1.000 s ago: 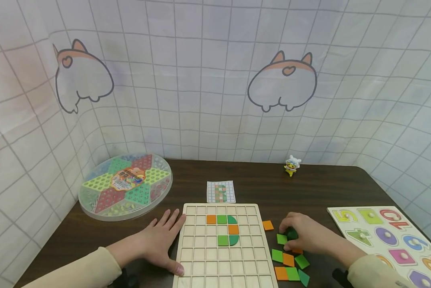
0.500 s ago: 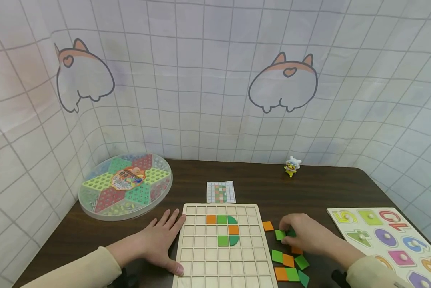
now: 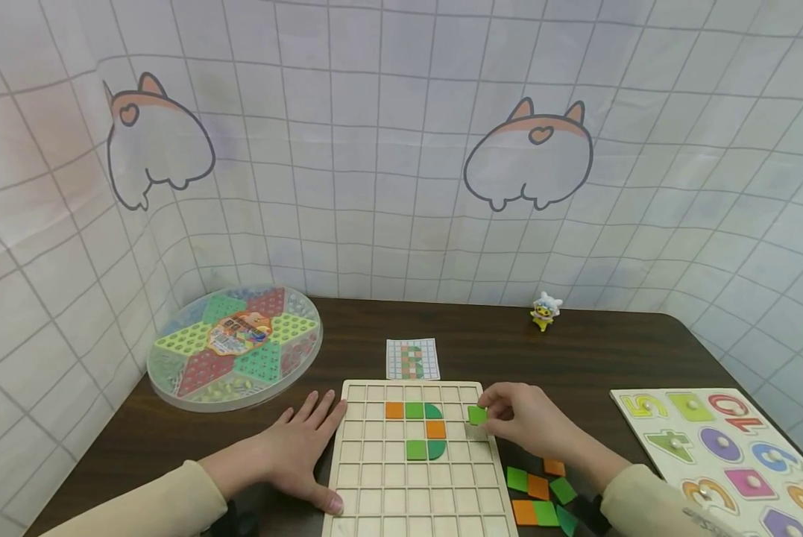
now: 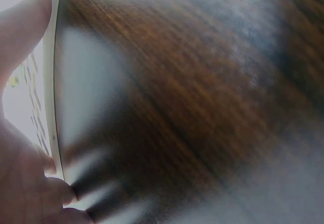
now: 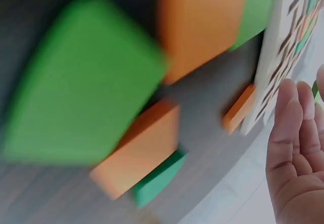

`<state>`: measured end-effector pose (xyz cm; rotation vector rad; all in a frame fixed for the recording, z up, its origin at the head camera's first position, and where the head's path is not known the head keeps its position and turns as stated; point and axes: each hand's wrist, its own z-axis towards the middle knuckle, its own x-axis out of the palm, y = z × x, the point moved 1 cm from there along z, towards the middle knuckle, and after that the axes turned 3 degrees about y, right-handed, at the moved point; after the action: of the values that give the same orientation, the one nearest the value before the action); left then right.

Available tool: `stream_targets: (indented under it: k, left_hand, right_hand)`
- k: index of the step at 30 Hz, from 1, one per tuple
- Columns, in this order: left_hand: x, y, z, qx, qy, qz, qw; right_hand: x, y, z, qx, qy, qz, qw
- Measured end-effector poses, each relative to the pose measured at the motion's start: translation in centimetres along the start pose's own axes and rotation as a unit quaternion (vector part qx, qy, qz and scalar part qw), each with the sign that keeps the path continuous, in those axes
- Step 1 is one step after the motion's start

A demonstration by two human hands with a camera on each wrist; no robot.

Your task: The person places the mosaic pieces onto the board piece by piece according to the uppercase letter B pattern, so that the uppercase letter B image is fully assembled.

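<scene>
In the head view, a wooden grid board [image 3: 384, 501] bears several orange and green tiles near its far end, among them an orange square [image 3: 394, 410] and a dark green rounded piece [image 3: 436, 449]. My left hand [image 3: 297, 451] lies spread along the board's left edge, thumb on the rim; the left wrist view shows the fingers along that edge too. Thumb and fingers of my right hand [image 3: 531, 421] pinch a green square tile [image 3: 477, 415] over the board's right columns. Only a sliver of this tile shows in the right wrist view, beside the fingers [image 5: 291, 112].
Loose tiles [image 3: 538, 486] lie right of the board, including a dark green piece [image 5: 159, 178]. A small pattern card [image 3: 411, 359] sits beyond the board. A round game case [image 3: 206, 403] is at left, a number puzzle [image 3: 703, 447] at right, a figurine [image 3: 544, 309] at the back.
My right hand has taken the green square tile from the loose pieces and carried it left over the board. My left hand stays in place.
</scene>
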<state>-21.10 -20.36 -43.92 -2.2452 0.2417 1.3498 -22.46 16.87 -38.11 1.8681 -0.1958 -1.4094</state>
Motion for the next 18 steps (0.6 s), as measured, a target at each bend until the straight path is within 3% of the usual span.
stream_targets:
  k: [6, 15, 18]
  left_hand:
    - [0.0, 0.0, -0.1, -0.001, -0.002, -0.003, 1.0]
    - [-0.2, -0.2, -0.2, -0.001, -0.001, 0.003, 1.0]
    - [-0.7, -0.9, -0.7, 0.0, 0.001, 0.007, 1.0]
  right_hand:
    - [1.4, 2.0, 1.6, 0.002, 0.004, 0.021, 0.9998]
    - [3.6, 4.8, 3.8, -0.024, 0.0, 0.002, 0.9997]
    - [4.4, 5.6, 4.5, -0.033, 0.003, -0.01, 0.9994]
